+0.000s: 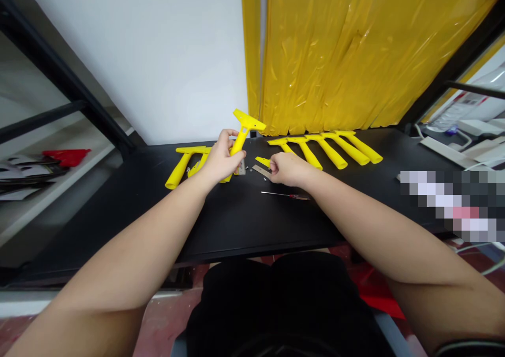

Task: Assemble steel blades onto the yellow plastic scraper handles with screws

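Note:
My left hand (224, 159) grips a yellow scraper (246, 121) by its handle, raised above the black table with its wide head up. My right hand (287, 168) is closed, with fingertips down at a flat metal plate (261, 171) and a small yellow plastic piece (262, 161). Whether it pinches one of these is hidden by the fingers. Tiny screws (265, 178) lie scattered between the hands. Close to my right wrist, a screwdriver (286, 194) rests on the table. Another metal plate (242, 166) shows beside my left hand.
Several yellow scrapers (330, 153) lie in a row at the right rear of the black table (236, 225). More yellow scrapers (179, 168) are left of my left hand. Behind stand a white panel (158, 57) and yellow plastic sheeting (355, 57). A black frame post (71, 78) rises at left.

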Motion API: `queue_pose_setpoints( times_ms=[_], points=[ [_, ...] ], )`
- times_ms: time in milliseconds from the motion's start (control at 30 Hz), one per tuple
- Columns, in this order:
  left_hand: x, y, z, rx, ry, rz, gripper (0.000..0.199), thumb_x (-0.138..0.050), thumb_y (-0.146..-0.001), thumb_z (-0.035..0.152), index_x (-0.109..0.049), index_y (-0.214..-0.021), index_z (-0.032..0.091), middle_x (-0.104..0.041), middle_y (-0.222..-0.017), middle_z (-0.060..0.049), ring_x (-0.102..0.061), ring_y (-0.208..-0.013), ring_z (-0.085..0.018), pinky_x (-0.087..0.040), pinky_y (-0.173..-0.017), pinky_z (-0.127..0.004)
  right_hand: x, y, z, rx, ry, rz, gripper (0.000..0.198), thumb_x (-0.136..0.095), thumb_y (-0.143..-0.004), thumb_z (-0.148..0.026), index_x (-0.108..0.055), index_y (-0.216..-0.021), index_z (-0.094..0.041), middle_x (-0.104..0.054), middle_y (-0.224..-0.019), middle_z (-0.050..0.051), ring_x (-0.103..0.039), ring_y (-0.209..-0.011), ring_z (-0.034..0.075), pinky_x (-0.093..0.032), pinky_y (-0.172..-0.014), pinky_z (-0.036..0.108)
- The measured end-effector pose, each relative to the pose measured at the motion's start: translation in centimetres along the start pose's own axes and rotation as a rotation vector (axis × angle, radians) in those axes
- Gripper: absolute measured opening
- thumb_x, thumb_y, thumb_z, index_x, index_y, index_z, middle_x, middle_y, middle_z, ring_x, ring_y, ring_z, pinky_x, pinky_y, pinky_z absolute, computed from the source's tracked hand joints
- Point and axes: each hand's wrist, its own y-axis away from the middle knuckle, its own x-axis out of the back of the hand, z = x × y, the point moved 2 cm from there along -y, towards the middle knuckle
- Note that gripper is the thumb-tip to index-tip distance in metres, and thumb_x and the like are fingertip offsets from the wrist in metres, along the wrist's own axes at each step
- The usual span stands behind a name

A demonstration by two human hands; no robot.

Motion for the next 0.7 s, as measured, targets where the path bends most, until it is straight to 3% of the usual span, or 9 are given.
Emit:
queue_pose_setpoints(
  times_ms=[700],
  points=[
    [0.08,0.25,0.62,-0.011,-0.055,-0.013,0.054,-0.067,-0.085,0.016,-0.044,-0.132,0.027,-0.062,-0.09,0.004,-0.056,-0.046,-0.007,-0.047,-0.046,-0.022,0.18,0.46,-0.56,0.025,-0.059,0.011,0.034,-0.08,-0.072,-0.009,-0.05,-0.08,-0.024,-0.068,-0.088,0.0,-0.061,-0.081,0.018,-0.041,-0.068,0.032]
  ],
)
